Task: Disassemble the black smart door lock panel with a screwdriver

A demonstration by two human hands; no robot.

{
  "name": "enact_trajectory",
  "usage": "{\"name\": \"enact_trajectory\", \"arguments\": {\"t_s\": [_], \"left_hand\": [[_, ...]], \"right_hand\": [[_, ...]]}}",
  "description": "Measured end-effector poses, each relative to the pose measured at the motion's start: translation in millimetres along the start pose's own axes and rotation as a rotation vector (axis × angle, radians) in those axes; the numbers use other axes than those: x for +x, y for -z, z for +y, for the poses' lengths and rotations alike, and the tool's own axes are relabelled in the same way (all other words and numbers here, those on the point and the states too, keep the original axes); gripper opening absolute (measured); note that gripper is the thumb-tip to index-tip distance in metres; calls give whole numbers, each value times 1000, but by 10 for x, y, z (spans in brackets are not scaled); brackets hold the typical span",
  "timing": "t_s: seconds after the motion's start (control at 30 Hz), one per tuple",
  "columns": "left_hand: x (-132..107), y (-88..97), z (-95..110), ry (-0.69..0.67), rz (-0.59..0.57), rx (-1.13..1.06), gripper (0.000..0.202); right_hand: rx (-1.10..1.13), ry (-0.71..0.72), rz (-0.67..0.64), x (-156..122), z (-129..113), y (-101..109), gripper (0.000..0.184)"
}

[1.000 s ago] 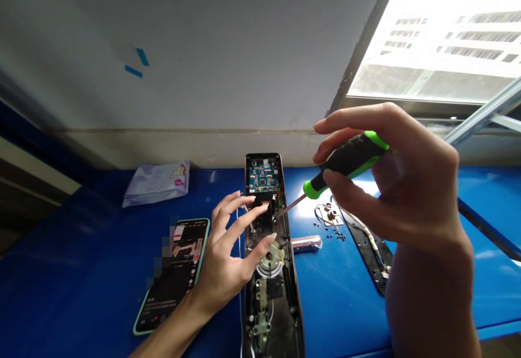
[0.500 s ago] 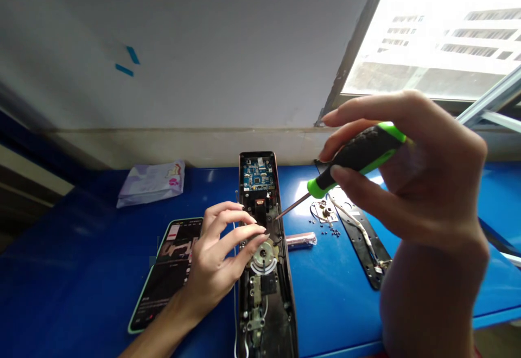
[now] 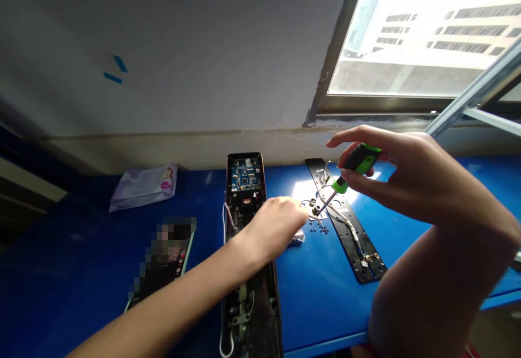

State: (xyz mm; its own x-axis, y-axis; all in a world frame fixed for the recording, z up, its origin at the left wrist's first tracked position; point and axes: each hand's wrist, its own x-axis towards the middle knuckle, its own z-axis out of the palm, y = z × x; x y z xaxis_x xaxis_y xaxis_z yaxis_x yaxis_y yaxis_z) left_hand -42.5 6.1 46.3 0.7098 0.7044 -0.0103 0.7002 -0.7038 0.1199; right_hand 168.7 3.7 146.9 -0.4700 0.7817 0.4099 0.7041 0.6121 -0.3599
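My right hand point(image 3: 391, 171) grips a green and black screwdriver point(image 3: 358, 162) between thumb and fingers. Its metal shaft slants down to the left, and the tip is at a small metal plate with a round fitting point(image 3: 316, 210). My left hand point(image 3: 280, 222) reaches across the long black device housing point(image 3: 262, 314), back of the hand up. Its fingers are curled in beside the small plate, and whatever they may hold is hidden. A blue circuit board point(image 3: 245, 174) sits in the housing's far end. Several small dark screws point(image 3: 321, 229) lie just below the plate.
Right of the plate lies a long black panel point(image 3: 354, 244) with a white cable point(image 3: 345, 219). A wrapped cylindrical piece point(image 3: 298, 237) is partly behind my left hand. At left are a partly blurred phone point(image 3: 171, 255) and a lilac packet point(image 3: 144, 187) on the blue table point(image 3: 321, 304).
My left hand has moved right, from inside the housing to beside the small metal plate. The screwdriver tip has left the housing and moved right to that plate. The view has shifted slightly right.
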Motion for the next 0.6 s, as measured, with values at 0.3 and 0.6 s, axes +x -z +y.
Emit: {"name": "enact_trajectory", "arguments": {"t_s": [0.3,0.6], "left_hand": [[382,-63,-62,17,-118,86,29],[465,-130,-68,-20,-173,98,25]], "right_hand": [[14,-61,-50,-28,12,13,37],[20,-58,-45,-54,50,40,39]]}}
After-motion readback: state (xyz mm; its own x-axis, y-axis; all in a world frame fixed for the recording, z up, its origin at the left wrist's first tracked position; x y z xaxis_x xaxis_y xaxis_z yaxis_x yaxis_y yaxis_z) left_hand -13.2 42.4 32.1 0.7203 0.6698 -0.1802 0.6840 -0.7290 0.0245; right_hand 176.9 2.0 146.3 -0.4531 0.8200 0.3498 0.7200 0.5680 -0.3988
